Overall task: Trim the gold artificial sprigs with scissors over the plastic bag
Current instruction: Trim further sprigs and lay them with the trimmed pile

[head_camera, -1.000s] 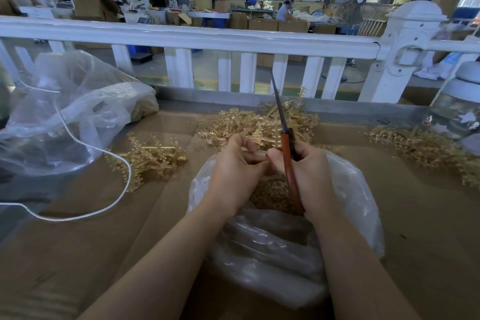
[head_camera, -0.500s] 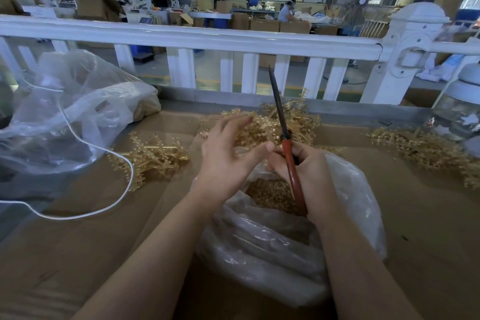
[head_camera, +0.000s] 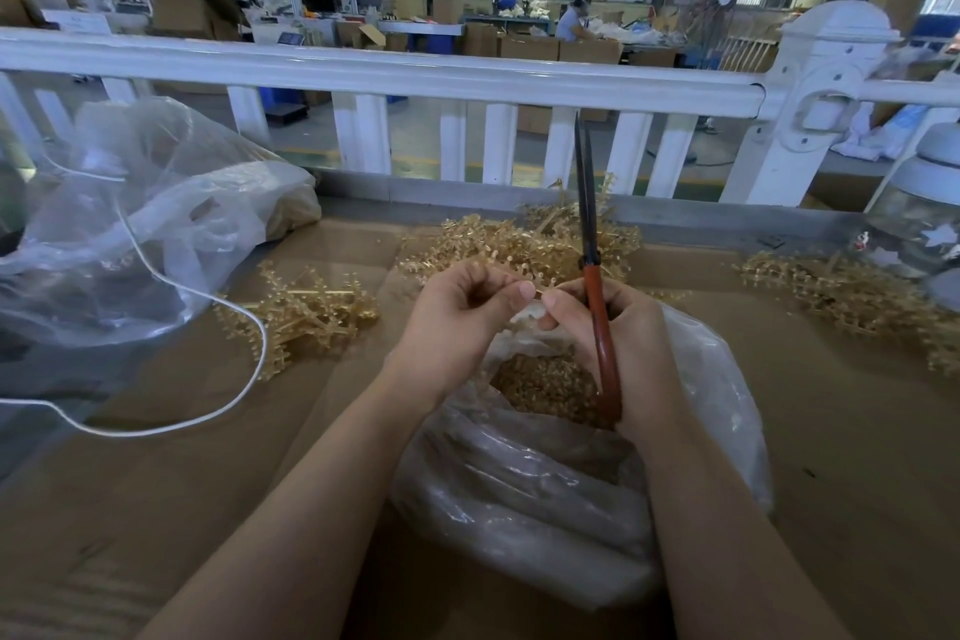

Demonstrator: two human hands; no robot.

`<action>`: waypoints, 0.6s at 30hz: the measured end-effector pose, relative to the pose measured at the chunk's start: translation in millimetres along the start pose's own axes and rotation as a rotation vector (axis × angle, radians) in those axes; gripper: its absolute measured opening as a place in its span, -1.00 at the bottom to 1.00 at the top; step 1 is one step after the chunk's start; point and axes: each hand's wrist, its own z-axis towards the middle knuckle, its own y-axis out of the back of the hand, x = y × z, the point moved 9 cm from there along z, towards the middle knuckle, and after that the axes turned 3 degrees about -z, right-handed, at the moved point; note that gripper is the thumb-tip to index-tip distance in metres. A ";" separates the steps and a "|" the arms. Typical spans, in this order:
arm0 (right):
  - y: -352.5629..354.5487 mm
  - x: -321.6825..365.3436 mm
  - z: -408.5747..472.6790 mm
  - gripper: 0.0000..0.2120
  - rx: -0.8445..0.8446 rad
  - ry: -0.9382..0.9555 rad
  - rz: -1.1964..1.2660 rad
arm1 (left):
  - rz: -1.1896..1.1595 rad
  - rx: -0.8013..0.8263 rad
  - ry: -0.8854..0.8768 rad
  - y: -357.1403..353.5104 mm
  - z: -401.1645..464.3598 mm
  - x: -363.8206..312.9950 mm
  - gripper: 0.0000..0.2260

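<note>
Over the bag (head_camera: 717, 411), near the middle, the left hand (head_camera: 457, 312) pinches a gold sprig (head_camera: 524, 270) while the right hand (head_camera: 618, 327) grips closed scissors (head_camera: 589, 234); next, I think, open them and snip.

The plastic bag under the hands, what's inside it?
The plastic bag holds a heap of small gold trimmings. The right hand and scissors cover part of the opening, and crumpled plastic hides how deep the heap goes.

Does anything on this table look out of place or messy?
One thing: a white cord loops loosely across the cardboard table, beside a pile of gold sprigs, where it could snag. Nothing looks spilled or damaged.
</note>
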 end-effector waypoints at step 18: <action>-12.3 5.7 -2.2 -0.85 0.090 0.048 -0.108 | -0.192 0.129 0.039 -6.9 -1.2 -2.7 -0.90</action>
